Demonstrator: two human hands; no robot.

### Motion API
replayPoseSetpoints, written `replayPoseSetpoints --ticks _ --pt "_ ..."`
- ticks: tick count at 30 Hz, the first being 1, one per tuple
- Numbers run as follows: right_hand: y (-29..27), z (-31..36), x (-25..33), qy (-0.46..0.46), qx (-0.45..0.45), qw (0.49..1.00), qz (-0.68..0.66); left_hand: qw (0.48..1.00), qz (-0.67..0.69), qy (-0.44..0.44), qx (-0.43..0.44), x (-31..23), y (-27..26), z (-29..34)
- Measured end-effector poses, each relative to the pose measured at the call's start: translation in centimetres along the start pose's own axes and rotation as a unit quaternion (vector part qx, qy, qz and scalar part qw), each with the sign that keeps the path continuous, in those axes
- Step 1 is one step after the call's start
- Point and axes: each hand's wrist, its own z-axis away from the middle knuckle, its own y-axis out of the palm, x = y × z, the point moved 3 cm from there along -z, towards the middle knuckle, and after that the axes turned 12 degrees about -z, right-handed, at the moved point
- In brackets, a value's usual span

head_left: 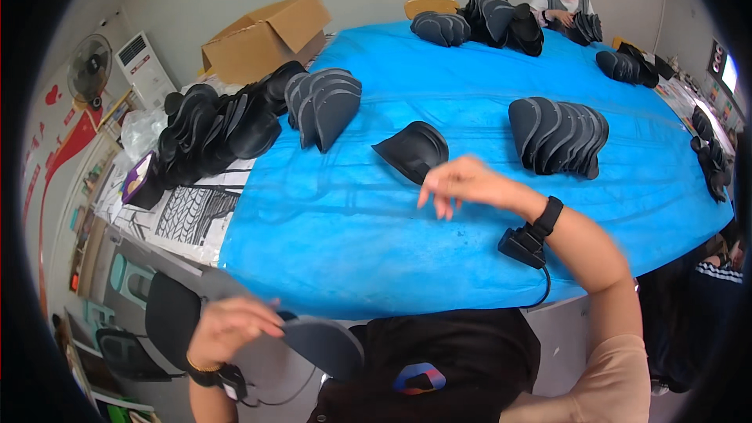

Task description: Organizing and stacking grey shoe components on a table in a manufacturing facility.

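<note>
My left grip [233, 327] is pinching a dark, curved flap [325, 347] by its edge, low down in front of my tummy, off the near side of the table [352, 243]. I have only one edge, so if my fingers go soft, I think the flap could slip and drop to the floor.

My right grip [474, 184] is loose and partly wide, with nothing in it that I can see. It is over the table, right by a black curved piece [411, 147] that lies alone. I can't tell if I'm touching it. If I swing my arm fast, I might knock that piece away.

The stack [560, 137] past my right grip leans in a row, so a bump from my arm could make it slide apart. A black cord [546, 288] hangs from the box on my right wrist, and it might snag on the table's edge if I pull back quickly.
</note>
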Motion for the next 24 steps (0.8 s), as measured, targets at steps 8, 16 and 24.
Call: replayPoseSetpoints --ticks 8,16,24 --pt "-5.7 1.4 -6.6 -0.134 -0.479 0.864 0.071 0.978 0.137 0.07 -0.142 -0.2 -1.4 -14.0" --pt "-4.0 1.9 -4.9 -0.221 -0.43 0.838 0.254 0.938 0.239 0.197 -0.156 2.7 1.4 -24.6" --pt "0.0 -0.1 -5.7 -0.103 -0.198 0.903 -0.367 0.919 0.294 0.243 -0.1 5.3 5.4 -26.7"
